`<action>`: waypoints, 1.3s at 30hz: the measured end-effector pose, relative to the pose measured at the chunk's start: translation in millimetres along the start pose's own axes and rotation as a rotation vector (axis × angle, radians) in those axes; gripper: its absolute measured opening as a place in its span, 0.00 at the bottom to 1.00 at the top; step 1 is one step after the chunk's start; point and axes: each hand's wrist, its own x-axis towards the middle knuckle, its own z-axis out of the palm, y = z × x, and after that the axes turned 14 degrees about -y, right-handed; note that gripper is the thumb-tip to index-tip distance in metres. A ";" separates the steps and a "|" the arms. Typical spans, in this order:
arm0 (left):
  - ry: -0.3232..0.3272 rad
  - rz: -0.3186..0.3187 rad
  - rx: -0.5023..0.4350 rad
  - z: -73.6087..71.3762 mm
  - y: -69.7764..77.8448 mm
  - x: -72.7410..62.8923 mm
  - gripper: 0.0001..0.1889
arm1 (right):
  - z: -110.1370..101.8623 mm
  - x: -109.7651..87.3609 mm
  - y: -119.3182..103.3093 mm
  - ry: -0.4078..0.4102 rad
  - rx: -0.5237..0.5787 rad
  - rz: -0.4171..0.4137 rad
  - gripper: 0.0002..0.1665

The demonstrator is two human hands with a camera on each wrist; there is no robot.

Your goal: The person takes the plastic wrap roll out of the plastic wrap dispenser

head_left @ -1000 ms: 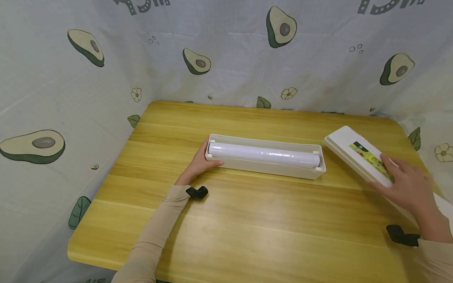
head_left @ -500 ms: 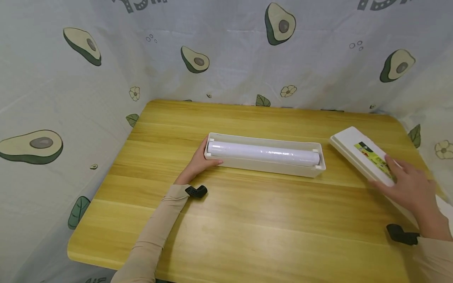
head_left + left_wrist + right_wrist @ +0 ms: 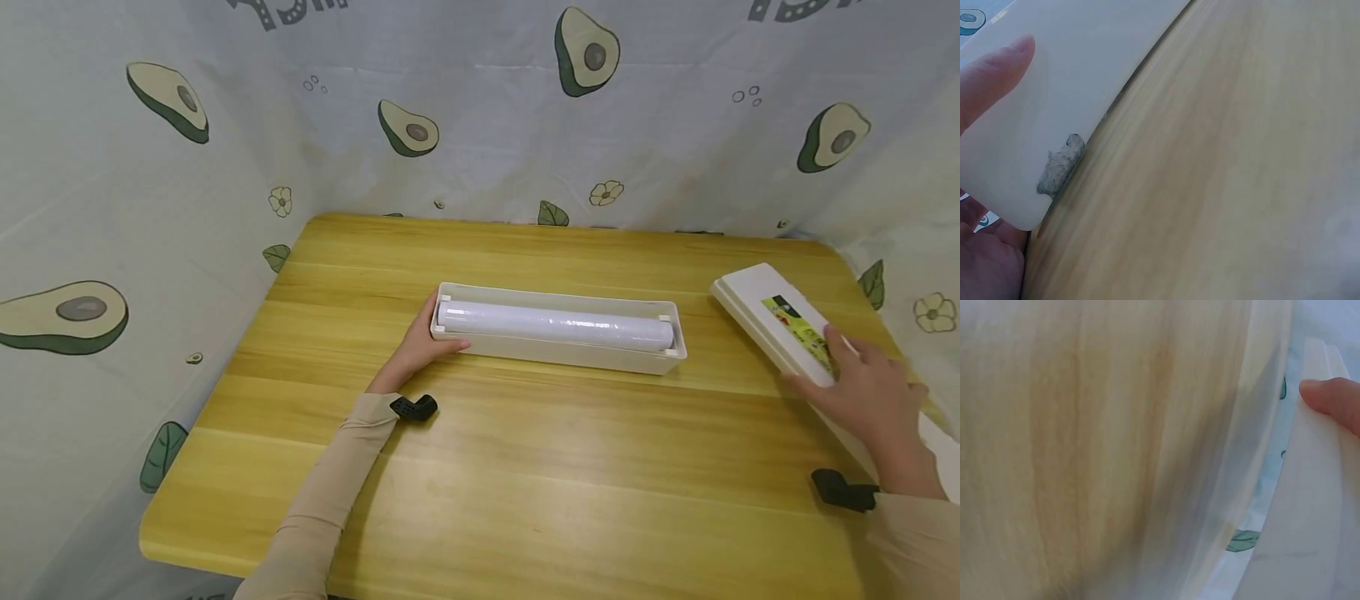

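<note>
A long white box point(image 3: 555, 352) without a cover lies across the middle of the table, a shiny roll of cling film point(image 3: 555, 325) inside it. My left hand point(image 3: 420, 343) grips the box's left end, thumb on the front wall; the left wrist view shows that thumb point(image 3: 997, 78) against the white wall, above a grey patch point(image 3: 1061, 165) near the bottom edge. At the right, my right hand point(image 3: 870, 392) holds a long white lid point(image 3: 757, 292) with a yellow-green label, slanted and apart from the box. In the right wrist view, the thumb point(image 3: 1332, 400) presses its side.
The wooden table point(image 3: 525, 475) has rounded corners, and its right edge passes under the lid. A cloth point(image 3: 480, 100) printed with avocados hangs behind and at both sides. Black wrist cameras point(image 3: 414, 408) are strapped to both sleeves.
My right hand has carried the lid a little to the right, widening the gap to the box. My left hand keeps its grip, and the head view has shifted slightly.
</note>
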 end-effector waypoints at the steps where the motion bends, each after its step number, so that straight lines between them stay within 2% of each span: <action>1: -0.001 -0.001 -0.001 0.0 -0.1 0.3 0.53 | 0.6 0.4 0.4 -0.003 0.001 0.004 0.60; 7: -0.003 0.019 -0.003 -0.2 -3.5 1.9 0.53 | 6.1 2.9 3.3 -0.003 0.013 0.019 0.60; 13: 0.025 0.004 0.015 -3.6 -21.8 6.1 0.52 | 11.1 6.7 4.2 0.006 0.040 0.008 0.59; 16: 0.023 0.022 0.029 -4.3 -26.8 8.4 0.52 | 10.6 7.6 5.1 0.011 0.049 0.018 0.60; 20: 0.023 0.044 0.032 -4.2 -28.4 10.5 0.52 | 8.7 7.6 5.3 0.002 0.051 0.037 0.61; 30: 0.031 0.034 0.038 -3.5 -26.8 9.4 0.53 | 5.0 8.2 3.6 -0.024 0.075 0.075 0.60; 37: 0.025 0.026 0.036 -3.2 -24.8 8.7 0.52 | 5.1 7.9 4.4 -0.102 0.070 0.134 0.61; 39: 0.021 0.023 0.034 -3.3 -25.1 8.8 0.52 | 5.3 7.0 5.0 -0.130 0.093 0.127 0.61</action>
